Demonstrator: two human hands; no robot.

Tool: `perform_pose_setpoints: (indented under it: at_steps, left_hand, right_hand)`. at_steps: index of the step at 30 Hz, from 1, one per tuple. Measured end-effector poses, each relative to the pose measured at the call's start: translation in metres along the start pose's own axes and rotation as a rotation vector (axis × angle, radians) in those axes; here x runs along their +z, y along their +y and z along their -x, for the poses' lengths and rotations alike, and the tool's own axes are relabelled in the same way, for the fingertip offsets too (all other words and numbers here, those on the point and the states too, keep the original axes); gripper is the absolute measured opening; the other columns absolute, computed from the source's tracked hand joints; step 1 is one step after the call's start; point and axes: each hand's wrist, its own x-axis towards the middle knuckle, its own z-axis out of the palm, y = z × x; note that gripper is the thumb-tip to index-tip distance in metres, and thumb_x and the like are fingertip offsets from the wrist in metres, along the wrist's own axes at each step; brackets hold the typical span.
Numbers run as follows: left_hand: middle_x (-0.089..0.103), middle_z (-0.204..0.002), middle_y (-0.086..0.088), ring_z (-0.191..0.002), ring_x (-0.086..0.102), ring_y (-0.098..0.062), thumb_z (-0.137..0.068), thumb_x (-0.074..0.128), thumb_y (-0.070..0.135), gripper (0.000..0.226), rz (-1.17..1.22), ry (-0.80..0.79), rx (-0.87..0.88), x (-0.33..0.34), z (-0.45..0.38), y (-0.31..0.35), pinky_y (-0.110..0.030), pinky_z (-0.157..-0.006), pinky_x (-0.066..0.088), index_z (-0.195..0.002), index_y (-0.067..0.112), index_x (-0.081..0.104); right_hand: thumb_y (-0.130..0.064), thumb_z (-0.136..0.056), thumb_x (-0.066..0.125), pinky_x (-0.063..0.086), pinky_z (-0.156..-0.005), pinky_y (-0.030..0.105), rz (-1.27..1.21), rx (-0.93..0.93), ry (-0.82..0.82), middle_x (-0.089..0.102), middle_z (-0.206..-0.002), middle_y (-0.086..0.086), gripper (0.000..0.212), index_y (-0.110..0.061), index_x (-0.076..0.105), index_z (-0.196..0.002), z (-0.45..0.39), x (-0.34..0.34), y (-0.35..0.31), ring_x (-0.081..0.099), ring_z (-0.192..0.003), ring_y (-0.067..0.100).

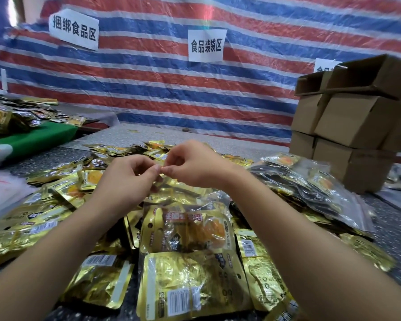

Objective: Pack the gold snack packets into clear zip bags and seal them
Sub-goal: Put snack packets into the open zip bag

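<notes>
The speckled table (232, 144) shows bare surface only at its far end, before the striped tarp wall (162, 89), and along the near right edge; the rest is buried under loose gold packets (190, 288). Stacked cardboard boxes (347, 126) block the far right, and a green-topped surface (39, 137) holding more packets closes off the far left, so the open room for moving lies straight ahead, past the heap.

A clear zip bag (185, 225) filled with gold packets lies in the middle of the pile, between the two forearms, its mouth at the far end just beneath the hands. The left hand (127, 179) and right hand (192, 163) meet fingertip to fingertip above that far edge, both with fingers curled, thumb and forefinger pinched together on the top strip of the bag. To the right, beside the right forearm, already filled zip bags (310, 191) lie stacked near the boxes.

The zip strip itself is clear and mostly covered by the fingers, so whether it is pressed closed cannot be told. A white sheet (2, 195) at the left edge is blurred and cut off, as is the third paper sign behind the boxes
</notes>
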Motion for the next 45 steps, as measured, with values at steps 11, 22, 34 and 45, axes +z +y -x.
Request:
perform_pose_setpoints:
  at_steps: [11,22,34,45]
  left_hand:
    - [0.073,-0.073,0.005,-0.061,0.070,-0.010,-0.094,0.064,0.023,0.012,0.017,-0.020,0.012,0.000,0.003,0.002,-0.027,-0.059,0.052,-0.085,0.023,0.072]
    - [0.074,-0.074,0.000,-0.059,0.068,-0.010,-0.093,0.064,0.019,0.011,0.101,-0.054,-0.040,-0.002,0.000,0.001,-0.019,-0.051,0.050,-0.085,0.019,0.073]
    - [0.073,-0.066,0.000,-0.054,0.066,-0.004,-0.092,0.063,0.010,0.013,0.199,-0.076,-0.045,-0.002,0.002,0.004,-0.013,-0.048,0.048,-0.083,0.013,0.071]
    - [0.072,-0.066,0.001,-0.053,0.065,-0.005,-0.094,0.063,0.014,0.017,0.117,0.036,0.036,0.003,0.005,0.006,-0.010,-0.045,0.044,-0.079,0.018,0.071]
  right_hand:
    - [-0.027,-0.096,0.063,0.040,-0.058,0.023,-0.075,-0.008,-0.002,0.062,-0.074,-0.007,0.012,-0.019,0.066,-0.088,0.006,-0.001,0.002,0.056,-0.068,0.007]
    - [-0.031,-0.094,0.067,0.044,-0.061,0.024,-0.142,0.035,-0.028,0.064,-0.074,-0.007,0.015,-0.025,0.064,-0.080,0.007,-0.004,0.003,0.058,-0.068,0.009]
    - [-0.031,-0.095,0.065,0.038,-0.053,0.022,-0.034,-0.004,0.009,0.062,-0.069,-0.010,0.019,-0.027,0.063,-0.077,0.008,-0.002,0.000,0.054,-0.062,0.006]
    - [-0.027,-0.097,0.063,0.052,-0.066,0.039,-0.049,-0.062,0.035,0.067,-0.077,0.002,0.015,-0.018,0.067,-0.086,0.011,-0.002,0.000,0.063,-0.073,0.020]
